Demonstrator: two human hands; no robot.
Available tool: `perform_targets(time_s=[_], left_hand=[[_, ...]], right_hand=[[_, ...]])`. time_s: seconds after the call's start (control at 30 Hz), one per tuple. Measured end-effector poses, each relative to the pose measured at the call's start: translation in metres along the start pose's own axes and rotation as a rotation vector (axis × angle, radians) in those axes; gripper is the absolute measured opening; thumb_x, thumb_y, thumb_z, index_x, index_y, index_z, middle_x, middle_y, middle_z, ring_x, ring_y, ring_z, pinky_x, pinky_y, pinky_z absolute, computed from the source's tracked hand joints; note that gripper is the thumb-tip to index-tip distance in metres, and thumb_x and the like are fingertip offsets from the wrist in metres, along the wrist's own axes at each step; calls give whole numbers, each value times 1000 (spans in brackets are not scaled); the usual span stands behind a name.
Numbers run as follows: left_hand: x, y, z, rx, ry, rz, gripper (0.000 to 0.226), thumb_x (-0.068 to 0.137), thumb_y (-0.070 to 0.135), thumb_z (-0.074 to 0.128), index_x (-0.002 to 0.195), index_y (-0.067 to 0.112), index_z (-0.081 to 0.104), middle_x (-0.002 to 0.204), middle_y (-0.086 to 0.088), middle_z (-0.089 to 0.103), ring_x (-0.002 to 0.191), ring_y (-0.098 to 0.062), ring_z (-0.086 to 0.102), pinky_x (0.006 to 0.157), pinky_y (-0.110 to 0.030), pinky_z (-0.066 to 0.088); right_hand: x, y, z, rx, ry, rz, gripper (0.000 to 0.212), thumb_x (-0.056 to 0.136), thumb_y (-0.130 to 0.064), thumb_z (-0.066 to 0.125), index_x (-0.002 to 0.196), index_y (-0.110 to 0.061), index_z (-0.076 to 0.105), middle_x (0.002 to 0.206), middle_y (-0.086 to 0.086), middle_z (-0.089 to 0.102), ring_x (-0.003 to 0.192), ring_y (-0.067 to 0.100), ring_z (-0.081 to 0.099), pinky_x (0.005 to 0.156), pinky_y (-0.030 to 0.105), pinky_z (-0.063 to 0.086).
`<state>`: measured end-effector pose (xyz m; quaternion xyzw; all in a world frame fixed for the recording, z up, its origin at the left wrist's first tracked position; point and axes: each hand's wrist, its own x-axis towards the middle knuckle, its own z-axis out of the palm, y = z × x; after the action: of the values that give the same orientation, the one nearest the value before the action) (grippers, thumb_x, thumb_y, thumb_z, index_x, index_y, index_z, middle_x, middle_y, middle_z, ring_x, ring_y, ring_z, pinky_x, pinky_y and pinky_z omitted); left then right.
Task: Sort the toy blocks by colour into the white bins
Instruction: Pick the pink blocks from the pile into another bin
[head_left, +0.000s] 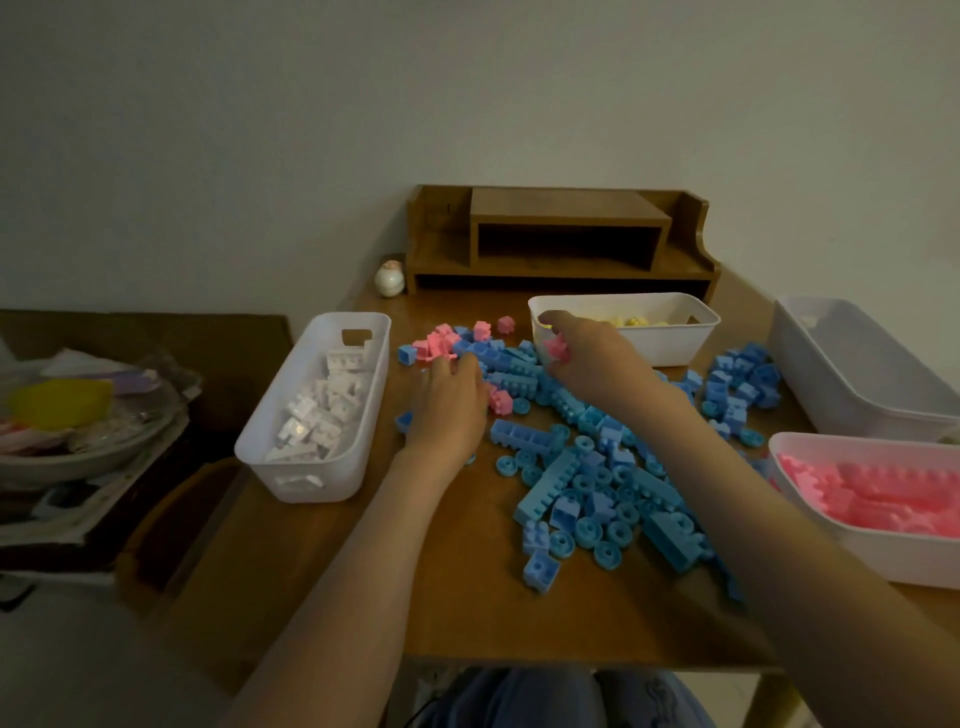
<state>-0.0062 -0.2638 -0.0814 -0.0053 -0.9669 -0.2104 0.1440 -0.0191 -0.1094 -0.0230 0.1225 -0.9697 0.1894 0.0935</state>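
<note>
1. Dim wooden desk (467, 597); blue blocks (587, 467) heaped centre.
2. Right hand (592, 358) pinches a pink block (557, 347); left hand (449, 410) reaches pink blocks (436, 340) at 11 o'clock, grip unclear.
3. Risk: the pinched block could slip before reaching the pink bin (810, 519) at 3 o'clock.

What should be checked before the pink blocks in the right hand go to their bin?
1. Right hand grips small pink plastic blocks: ok.
2. White plastic bin holding pink blocks has room: ok.
3. Path over the loose blue plastic blocks to that bin is clear: ok.
4. Left hand holds a block: cannot tell.
5. Loose pink blocks left on the wooden table: not ok, cluster remains.
</note>
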Motion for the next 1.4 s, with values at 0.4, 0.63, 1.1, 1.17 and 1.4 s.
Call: perform_targets(time_s=[0.4, 0.63, 1.1, 1.17, 1.4], left_hand=[[-3, -1, -1, 68, -12, 10, 38, 94, 26, 50, 130, 14, 46, 134, -12, 42, 126, -28, 36, 104, -37, 32], [-6, 1, -6, -8, 89, 50, 28, 98, 28, 44, 118, 11, 55, 129, -9, 45, 120, -23, 41, 98, -32, 35], [-29, 57, -57, -1544, -301, -471, 21, 93, 17, 58, 114, 14, 58, 81, -1, 58, 67, -9, 50, 59, -20, 42], [-31, 59, -58, -1603, -337, -510, 27, 92, 18, 58, 119, 14, 58, 73, -3, 59, 63, -10, 52, 54, -20, 44], [-44, 80, -49, -1527, -432, -450, 8, 95, 17, 54, 101, 18, 59, 89, -5, 60, 76, -16, 56, 60, -23, 49]], right_hand=[[3, -28, 38, -86, -264, -89, 25, 92, -20, 48, 113, -8, 57, 110, 11, 62, 96, 22, 56, 74, 26, 36], [-7, -19, 24, 227, -109, 95, 24, 88, -27, 59, 85, -3, 61, 76, 8, 57, 72, 20, 53, 57, 26, 39], [-48, -16, -25, 1183, -64, 250, 23, 95, -34, 52, 94, -14, 62, 91, 8, 69, 81, 22, 69, 65, 32, 57], [-52, -11, -31, 1187, -69, 236, 22, 95, -32, 51, 96, -13, 62, 86, 7, 68, 75, 19, 67, 61, 28, 56], [-70, 10, -47, 1009, -133, 113, 16, 86, -14, 65, 101, -10, 64, 83, 6, 69, 72, 15, 65, 60, 24, 53]])
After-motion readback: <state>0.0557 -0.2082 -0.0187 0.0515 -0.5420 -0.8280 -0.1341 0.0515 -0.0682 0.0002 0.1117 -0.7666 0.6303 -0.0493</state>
